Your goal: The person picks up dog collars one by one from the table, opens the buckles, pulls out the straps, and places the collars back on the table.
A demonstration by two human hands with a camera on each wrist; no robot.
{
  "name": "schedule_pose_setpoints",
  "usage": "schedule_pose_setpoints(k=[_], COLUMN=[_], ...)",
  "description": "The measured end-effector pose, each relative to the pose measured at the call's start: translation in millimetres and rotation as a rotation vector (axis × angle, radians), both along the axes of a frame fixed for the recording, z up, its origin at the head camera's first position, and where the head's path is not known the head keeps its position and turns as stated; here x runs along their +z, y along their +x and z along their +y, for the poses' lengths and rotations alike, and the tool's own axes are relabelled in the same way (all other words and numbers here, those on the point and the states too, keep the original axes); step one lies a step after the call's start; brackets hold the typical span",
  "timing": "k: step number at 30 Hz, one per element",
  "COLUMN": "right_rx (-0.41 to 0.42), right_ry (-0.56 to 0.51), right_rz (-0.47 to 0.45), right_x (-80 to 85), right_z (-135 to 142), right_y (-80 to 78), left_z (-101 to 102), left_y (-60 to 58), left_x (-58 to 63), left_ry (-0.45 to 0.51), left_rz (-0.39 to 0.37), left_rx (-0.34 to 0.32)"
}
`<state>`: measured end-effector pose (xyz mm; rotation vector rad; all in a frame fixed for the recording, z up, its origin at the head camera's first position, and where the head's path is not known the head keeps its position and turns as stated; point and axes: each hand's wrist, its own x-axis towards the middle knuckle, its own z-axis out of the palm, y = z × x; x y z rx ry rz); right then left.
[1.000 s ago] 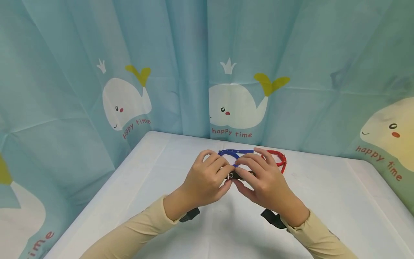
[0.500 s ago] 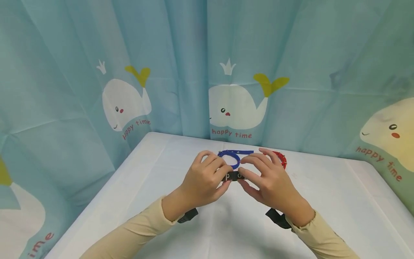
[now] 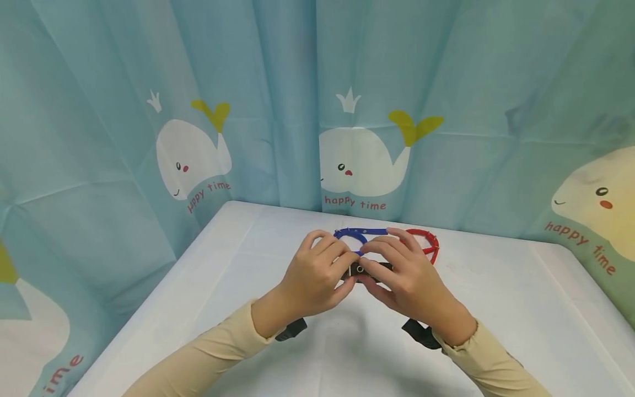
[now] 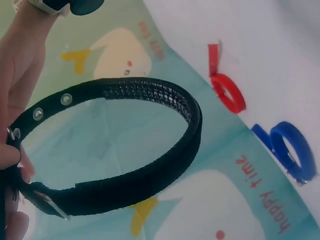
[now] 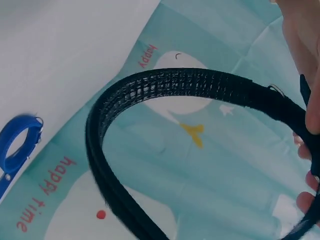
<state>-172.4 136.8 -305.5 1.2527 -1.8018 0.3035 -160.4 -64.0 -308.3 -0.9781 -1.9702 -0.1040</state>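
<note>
Head view, and both hands meet near the centre of the frame: the left hand [image 3: 315, 275] and the right hand [image 3: 409, 275] are pinching a black collar [image 3: 360, 270] between thumbs and fingers, fingertips close together, a metal eyelet showing in the narrow gap. Just behind them, the blue collar [image 3: 364, 231] rests on the white worktop [image 3: 496, 309], its strap running rightward; the red collar [image 3: 434, 241] sits farther right, partly hidden by the right hand's fingers. Over to the left wrist view, where that black loop sweeps across the middle, eyelets [image 4: 38, 114] along its upper left, a metal buckle [image 4: 52, 205] at lower left, the red and blue ones apart at right. Right wrist view now: the black band arches wide, grid-textured inside, fingers gripping it at the right edge. Whether the buckle is fastened, I cannot tell. Beige sleeves [image 3: 208, 353] fill the lower frame in the head view; a whale-print curtain [image 3: 278, 110] hangs behind.
</note>
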Motion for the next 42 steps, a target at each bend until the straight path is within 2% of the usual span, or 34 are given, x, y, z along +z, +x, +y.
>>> schedule_pose_setpoints(k=[6,11,16,31,36,42], right_rx=[-0.006,0.018,0.001,0.006,-0.003,-0.023], right_ry=[-0.028,-0.027,-0.045,-0.004,-0.025,0.03], right_rz=[-0.001,0.027,0.026,0.007,0.003,-0.036], right_x=[2.2,2.2,2.9,3.5,4.3,2.8], right_z=[0.7,-3.0,-1.0,-2.5,0.8,0.4], right_y=[0.6,0.1,0.4,1.4,0.9,1.6], left_z=[-1.5,-0.2,-1.2,0.7,-1.1,0.5], left_y=[-0.2,-0.8,-0.4,-0.6,0.7,-0.2], left_x=[-0.2,-1.2,-1.1,-0.7,0.9,2.5], left_ry=[0.017,0.01,0.019,0.001,0.012,0.006], left_rz=[-0.02,-0.001,-0.005,0.013,0.003,0.021], left_rx=[0.0,-0.006,0.002,-0.001,0.004,-0.001])
